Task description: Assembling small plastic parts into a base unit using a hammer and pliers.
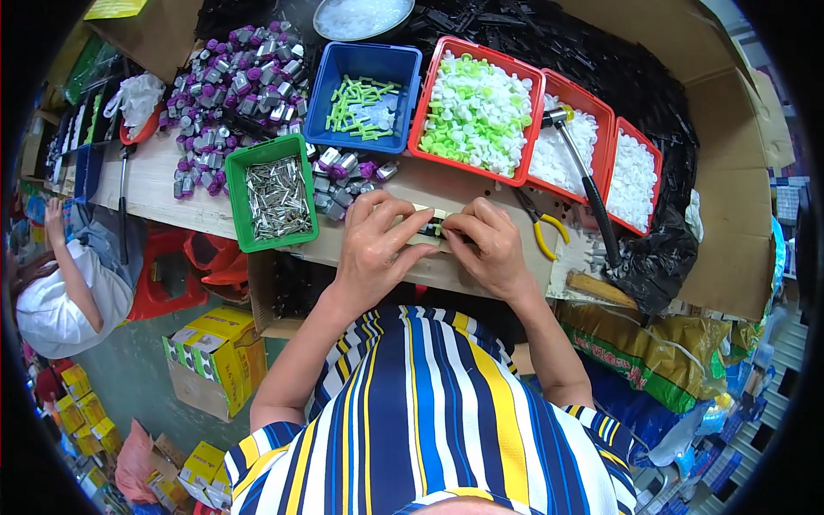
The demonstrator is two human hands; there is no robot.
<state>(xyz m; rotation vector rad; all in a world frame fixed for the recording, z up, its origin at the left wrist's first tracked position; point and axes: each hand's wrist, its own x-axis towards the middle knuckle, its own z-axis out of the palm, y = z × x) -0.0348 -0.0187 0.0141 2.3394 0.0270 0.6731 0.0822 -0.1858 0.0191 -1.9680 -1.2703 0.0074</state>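
Observation:
At the table's front edge, my left hand (382, 245) pinches a small black part with pale and green bits (433, 227) from the left. My right hand (487, 243) closes its fingertips on the right side of this same part, and the fingers hide much of it. Just left of my left hand stands a green bin (242, 238) of slim metal pieces. Beyond the hands are a blue bin (319, 137) with light-green sticks and a red bin (418, 146) of white and green plastic pieces. Yellow-handled pliers (541, 236) lie right of my right hand.
Grey-and-purple parts (249, 77) are heaped at the back left. A black-handled hammer (584, 172) rests across red bins of white pieces at the right. Black parts (515, 34) cover the far side, against cardboard (730, 172). Another person (73, 300) is at the far left.

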